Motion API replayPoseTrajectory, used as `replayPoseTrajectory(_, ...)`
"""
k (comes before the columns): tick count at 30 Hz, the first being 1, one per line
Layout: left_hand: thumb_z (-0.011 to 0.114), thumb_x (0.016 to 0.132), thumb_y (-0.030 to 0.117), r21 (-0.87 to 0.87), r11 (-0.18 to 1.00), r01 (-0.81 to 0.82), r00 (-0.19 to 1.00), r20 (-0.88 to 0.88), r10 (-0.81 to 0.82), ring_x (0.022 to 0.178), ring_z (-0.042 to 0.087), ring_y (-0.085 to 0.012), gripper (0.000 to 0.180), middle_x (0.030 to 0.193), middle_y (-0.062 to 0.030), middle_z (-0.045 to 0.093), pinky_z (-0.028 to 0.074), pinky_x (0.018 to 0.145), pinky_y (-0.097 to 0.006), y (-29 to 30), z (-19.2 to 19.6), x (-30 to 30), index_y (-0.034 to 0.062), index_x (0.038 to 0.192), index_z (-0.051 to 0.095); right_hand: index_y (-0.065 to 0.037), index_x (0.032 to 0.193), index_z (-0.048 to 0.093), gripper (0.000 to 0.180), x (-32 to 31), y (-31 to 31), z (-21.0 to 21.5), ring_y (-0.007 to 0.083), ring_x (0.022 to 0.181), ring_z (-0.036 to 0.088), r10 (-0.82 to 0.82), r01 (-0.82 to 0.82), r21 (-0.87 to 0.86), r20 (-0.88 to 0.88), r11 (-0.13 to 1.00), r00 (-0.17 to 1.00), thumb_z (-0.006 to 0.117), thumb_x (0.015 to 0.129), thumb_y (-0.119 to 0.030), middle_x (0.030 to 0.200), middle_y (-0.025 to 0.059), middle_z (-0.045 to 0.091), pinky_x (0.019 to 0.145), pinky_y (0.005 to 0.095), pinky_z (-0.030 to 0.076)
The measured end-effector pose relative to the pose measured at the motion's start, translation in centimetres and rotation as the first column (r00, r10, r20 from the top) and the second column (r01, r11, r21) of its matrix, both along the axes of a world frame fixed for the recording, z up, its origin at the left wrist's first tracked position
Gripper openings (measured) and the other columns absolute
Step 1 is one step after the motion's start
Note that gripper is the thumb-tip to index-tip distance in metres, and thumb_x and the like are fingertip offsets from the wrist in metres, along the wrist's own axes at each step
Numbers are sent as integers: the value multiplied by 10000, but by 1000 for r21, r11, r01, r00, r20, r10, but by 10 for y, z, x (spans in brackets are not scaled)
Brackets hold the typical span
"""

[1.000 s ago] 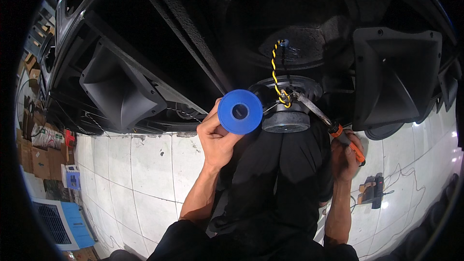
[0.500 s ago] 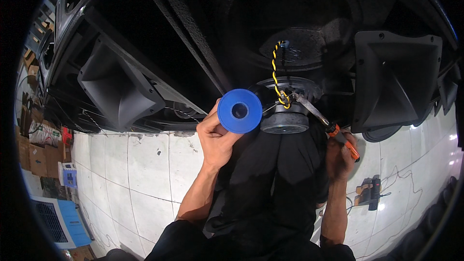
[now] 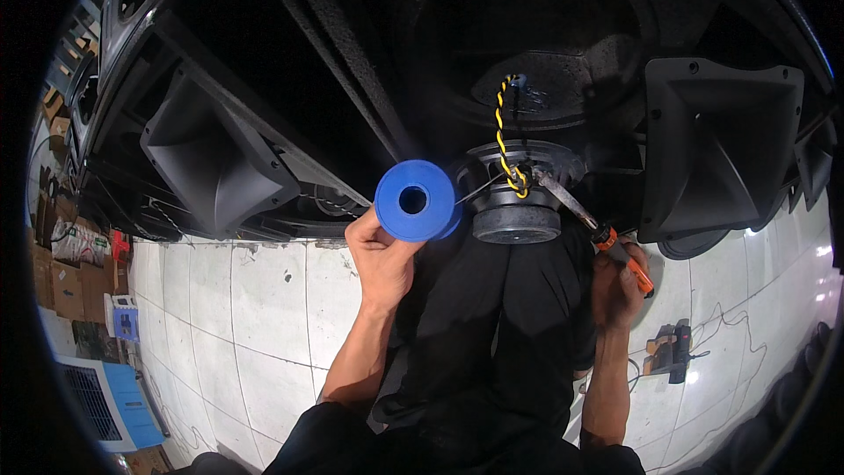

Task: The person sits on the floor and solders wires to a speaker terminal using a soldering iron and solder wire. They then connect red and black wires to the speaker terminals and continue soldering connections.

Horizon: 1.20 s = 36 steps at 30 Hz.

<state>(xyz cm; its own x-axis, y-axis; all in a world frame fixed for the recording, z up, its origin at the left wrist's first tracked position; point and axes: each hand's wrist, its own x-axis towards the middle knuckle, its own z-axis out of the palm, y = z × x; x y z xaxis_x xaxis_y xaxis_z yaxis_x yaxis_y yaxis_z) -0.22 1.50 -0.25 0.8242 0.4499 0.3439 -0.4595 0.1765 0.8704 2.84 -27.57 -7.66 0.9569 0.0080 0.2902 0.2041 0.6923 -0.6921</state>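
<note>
"Left hand [image 3: 382, 268]: state and load?"

"Thumb and fingers curl around a blue spool [image 3: 413, 227]; some fingertips are hidden behind it. The spool sits at the upper end of this hand, with its round face and dark center hole toward the viewer."

"Change from the frame half a second ago?"

"Hand and spool have shifted left, away from the speaker driver [image 3: 517, 226]. A second blue edge now shows at the spool's lower right. A longer run of thin wire [image 3: 479, 191] is exposed between spool and driver."

"Right hand [image 3: 620, 286]?"

"Fingers wrap the handle of an orange-and-black tool [image 3: 607, 235]; its position is nearly unchanged. The metal tip points up and left of this hand, at the driver's wire joint. Contact cannot be confirmed."

"Surroundings?"

"Twisted yellow-and-black wires [image 3: 500, 127] rise from the joint, above and between both hands. One black horn [image 3: 220, 149] lies up and left of the left hand; another horn [image 3: 725, 149] lies up and right of the right hand. Pale floor tiles [image 3: 272, 299] extend left of the left hand."
</note>
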Motion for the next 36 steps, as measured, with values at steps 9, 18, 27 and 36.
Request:
replayPoseTrajectory(9,791,748,-2,1,1000,-25,1000,-10,26,815,640,-97,278,913,-43,704,496,796,-259,5,-3,-12,-14,1012,705,-24,1185,606,347,-1,-2,-6,231,988,580,-12,13,19,-26,1000,1000,676,865,-140,1226,120,562,860,369,466)
replayPoseTrajectory(18,796,747,15,17,1000,-18,999,-27,19,805,643,-103,270,909,-44,705,495,787,-256,7,-8,-15,-4,1002,711,-33,1185,609,338,-1,-2,-7,236,996,580,-15,15,11,-29,1000,999,673,865,-121,1262,119,553,860,386,470)
replayPoseTrajectory(27,803,740,13,29,1000,-9,1000,-27,10,819,642,-109,264,913,-48,704,492,803,-268,6,-8,-18,2,988,716,-23,1185,604,325,-2,-5,-2,253,999,584,-38,39,-49,15,998,999,656,877,-113,1254,130,559,868,399,473)
replayPoseTrajectory(36,796,738,1,14,1000,-2,1000,-31,2,809,636,-104,262,910,-45,698,490,798,-260,6,-10,-20,-5,986,711,-17,1164,616,312,0,-4,-6,256,983,581,-29,29,-26,-8,999,1000,661,875,-125,1241,140,558,854,394,472)
